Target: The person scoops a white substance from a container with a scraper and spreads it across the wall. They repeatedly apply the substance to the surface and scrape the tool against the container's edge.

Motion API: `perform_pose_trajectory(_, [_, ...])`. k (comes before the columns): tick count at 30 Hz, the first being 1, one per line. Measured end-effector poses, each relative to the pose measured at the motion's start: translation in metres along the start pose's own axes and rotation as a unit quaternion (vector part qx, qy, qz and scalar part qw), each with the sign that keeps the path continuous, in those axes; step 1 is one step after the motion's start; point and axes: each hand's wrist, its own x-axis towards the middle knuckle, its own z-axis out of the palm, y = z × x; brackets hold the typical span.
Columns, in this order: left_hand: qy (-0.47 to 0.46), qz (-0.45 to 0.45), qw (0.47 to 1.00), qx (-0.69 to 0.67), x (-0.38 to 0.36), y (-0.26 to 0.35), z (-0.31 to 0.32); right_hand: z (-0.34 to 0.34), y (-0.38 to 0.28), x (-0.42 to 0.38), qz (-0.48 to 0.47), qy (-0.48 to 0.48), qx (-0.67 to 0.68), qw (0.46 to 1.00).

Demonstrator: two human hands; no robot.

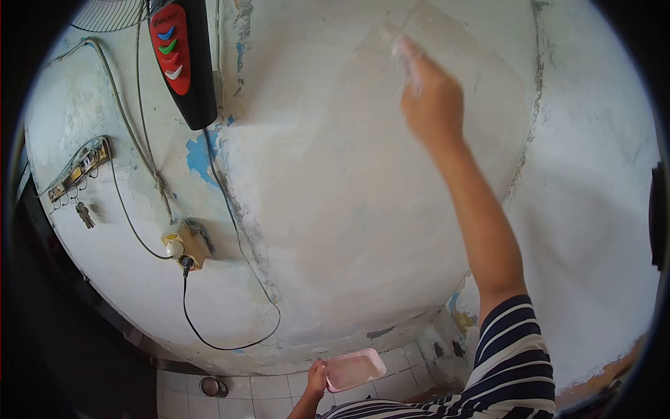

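My right hand [434,101] is raised high against the wall [314,188], smeared by motion. Its fingers are closed around something pale and whitish [407,63] whose kind I cannot make out. Around and above it, a darker, damp-looking patch [481,49] spreads over the wall. Low down, my left hand [317,377] grips the left end of a shallow pink rectangular tray [380,364]. A thin pale layer covers the inside of the tray.
A black and red wall fan [171,59] juts out at upper left. Below it, a plugged-in socket box [185,244] trails a loose black cord [187,307]. A key rack [80,167] hangs further left. A small round container [209,386] stands on the tiled floor [237,408].
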Motion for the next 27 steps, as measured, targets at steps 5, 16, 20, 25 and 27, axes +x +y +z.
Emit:
perform_pose_trajectory(5, [-0.004, -0.002, 1.0, 0.008, 0.002, 0.001, 0.004, 0.043, 0.014, -0.057, -0.012, -0.078, -0.119, 0.99])
perform_pose_trajectory(16, [-0.012, 0.017, 1.0, 0.005, 0.011, -0.003, 0.018, -0.003, 0.005, -0.021, 0.04, -0.055, -0.018, 0.998])
perform_pose_trajectory(20, [-0.015, -0.001, 1.0, 0.014, 0.013, -0.007, 0.02, 0.015, 0.007, -0.023, 0.025, -0.079, -0.144, 0.986])
perform_pose_trajectory(25, [-0.026, 0.023, 0.999, 0.028, 0.022, -0.008, 0.03, 0.003, -0.086, -0.088, 0.024, -0.352, 0.13, 0.927])
perform_pose_trajectory(27, [-0.019, 0.028, 0.999, 0.034, 0.024, -0.005, 0.028, -0.003, -0.07, -0.078, 0.028, -0.212, 0.157, 0.964])
